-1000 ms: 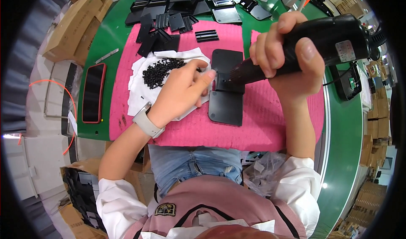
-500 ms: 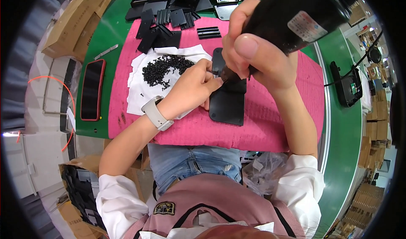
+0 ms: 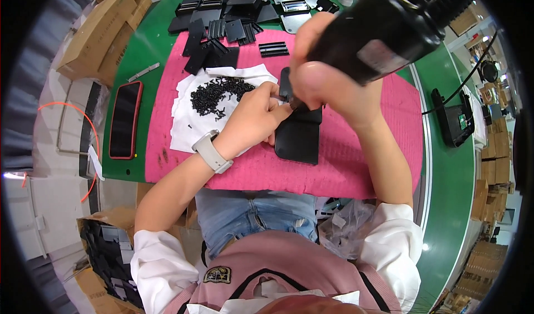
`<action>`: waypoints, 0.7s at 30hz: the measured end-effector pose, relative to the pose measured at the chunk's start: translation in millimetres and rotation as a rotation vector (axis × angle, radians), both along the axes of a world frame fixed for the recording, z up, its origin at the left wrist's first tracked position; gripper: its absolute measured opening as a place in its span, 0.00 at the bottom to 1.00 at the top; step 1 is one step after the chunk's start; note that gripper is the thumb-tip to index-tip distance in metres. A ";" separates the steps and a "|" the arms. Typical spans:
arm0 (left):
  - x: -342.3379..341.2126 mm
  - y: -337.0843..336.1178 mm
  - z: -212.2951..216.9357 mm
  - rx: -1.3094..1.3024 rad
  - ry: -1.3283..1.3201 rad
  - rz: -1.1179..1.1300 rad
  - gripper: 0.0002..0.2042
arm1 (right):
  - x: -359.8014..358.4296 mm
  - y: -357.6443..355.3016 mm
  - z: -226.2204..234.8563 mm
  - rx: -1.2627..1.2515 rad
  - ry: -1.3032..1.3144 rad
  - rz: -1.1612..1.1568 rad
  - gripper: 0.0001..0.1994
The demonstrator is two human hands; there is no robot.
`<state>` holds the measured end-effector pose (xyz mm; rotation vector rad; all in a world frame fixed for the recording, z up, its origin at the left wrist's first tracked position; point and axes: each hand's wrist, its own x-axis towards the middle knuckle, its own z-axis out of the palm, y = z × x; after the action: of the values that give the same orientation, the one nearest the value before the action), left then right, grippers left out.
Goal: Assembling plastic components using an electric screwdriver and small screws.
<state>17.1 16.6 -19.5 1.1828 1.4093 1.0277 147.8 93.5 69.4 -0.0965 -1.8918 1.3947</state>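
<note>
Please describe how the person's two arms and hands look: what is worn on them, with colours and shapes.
Both hands are bare, without gloves. The left hand has a light grey watch with a wide band on its wrist. The right hand wears nothing that shows. Both forearms are uncovered; white sleeves are pushed up near the elbows, under a pink vest.

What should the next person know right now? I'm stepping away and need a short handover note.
Right hand: grip closed around the bulky black electric screwdriver, tip down on the flat black plastic plate.
Left hand: fingers steady that plate at the tip.
Plate lies on the pink mat; small black screws piled on white paper beside it; more black parts behind.
Done: plate positioned, driver placed.
Left: cannot tell how many screws remain.
</note>
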 end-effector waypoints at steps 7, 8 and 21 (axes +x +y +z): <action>1.5 -13.1 -10.7 0.323 0.259 0.035 0.31 | 90.1 44.6 -4.5 -0.438 0.043 -0.259 0.21; 1.8 -14.4 -10.4 0.335 0.241 0.032 0.30 | 102.8 57.2 -15.3 -0.458 0.023 -0.327 0.21; -70.7 -253.8 -40.3 0.614 0.043 1.125 0.22 | 158.2 160.3 -127.7 -0.762 -0.314 -0.687 0.15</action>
<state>-53.5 -237.1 -59.8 0.7317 1.8910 2.3408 306.0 253.7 -58.3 -1.2661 -1.2339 1.5499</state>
